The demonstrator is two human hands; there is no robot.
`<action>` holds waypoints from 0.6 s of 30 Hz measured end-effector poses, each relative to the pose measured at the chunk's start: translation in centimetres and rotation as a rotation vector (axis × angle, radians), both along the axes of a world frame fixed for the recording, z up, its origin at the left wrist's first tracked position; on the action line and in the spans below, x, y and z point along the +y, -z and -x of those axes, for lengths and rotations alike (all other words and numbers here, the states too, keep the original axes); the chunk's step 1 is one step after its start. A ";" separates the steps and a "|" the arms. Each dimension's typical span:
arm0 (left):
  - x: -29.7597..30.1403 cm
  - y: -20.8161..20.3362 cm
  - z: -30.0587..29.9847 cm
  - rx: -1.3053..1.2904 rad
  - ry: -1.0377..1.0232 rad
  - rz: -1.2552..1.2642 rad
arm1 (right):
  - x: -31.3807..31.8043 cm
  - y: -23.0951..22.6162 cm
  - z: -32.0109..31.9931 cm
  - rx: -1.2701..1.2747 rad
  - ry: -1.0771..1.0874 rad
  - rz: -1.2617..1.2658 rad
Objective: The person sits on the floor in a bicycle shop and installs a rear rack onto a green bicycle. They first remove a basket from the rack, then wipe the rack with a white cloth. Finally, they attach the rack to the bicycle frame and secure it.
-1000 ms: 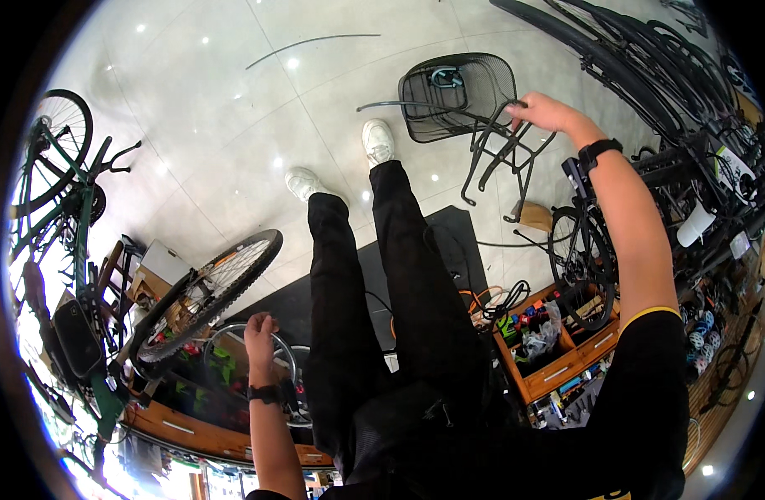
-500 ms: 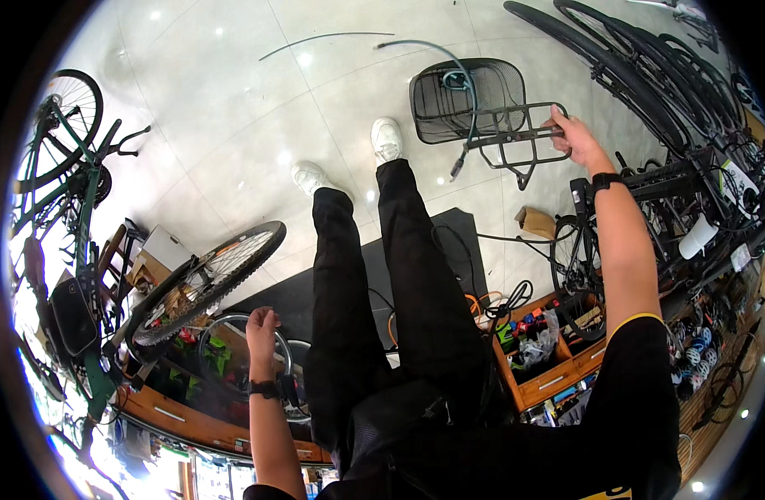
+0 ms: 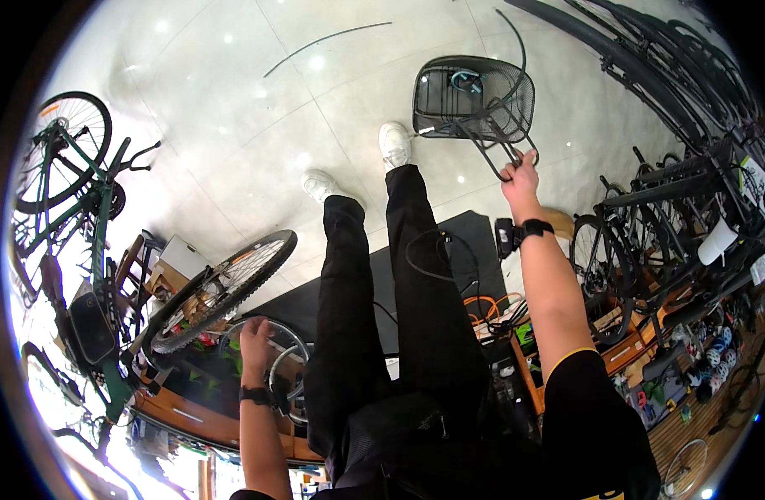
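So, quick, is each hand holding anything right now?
Left hand: loosely open, with nothing visible in it.
Right hand: closed, holding the dark metal rack.

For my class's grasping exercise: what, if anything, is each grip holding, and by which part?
The right grip holds the rack by the bars at its near end; nothing held shows in the left grip.
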State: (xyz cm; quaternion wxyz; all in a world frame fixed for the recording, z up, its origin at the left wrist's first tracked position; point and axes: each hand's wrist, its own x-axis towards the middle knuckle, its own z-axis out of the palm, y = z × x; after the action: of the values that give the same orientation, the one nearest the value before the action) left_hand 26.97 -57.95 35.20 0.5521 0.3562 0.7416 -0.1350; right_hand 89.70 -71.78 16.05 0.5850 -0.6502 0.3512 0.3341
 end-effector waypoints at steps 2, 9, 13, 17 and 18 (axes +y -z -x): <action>0.9 0.0 -0.3 -0.005 -0.014 -0.024 | 2.0 0.5 0.4 -0.126 -0.056 0.058; 1.4 0.2 -1.4 0.011 0.032 -0.007 | 7.1 0.5 -2.2 -0.304 -0.169 0.142; 0.4 1.1 -1.5 -0.055 -0.003 -0.028 | 7.7 0.2 -5.3 -0.844 -0.916 0.519; -0.2 0.6 -2.3 -0.035 -0.010 -0.020 | 11.2 -5.7 -6.0 -0.873 -1.457 0.507; 0.0 0.5 -2.6 -0.020 -0.018 -0.016 | 11.6 -6.6 -6.0 -0.922 -1.534 0.520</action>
State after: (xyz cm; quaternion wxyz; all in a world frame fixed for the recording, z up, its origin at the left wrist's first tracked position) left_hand 29.57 -57.97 34.69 0.5581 0.3551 0.7403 -0.1203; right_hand 95.72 -60.23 22.61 0.1220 -0.8836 -0.3774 0.2489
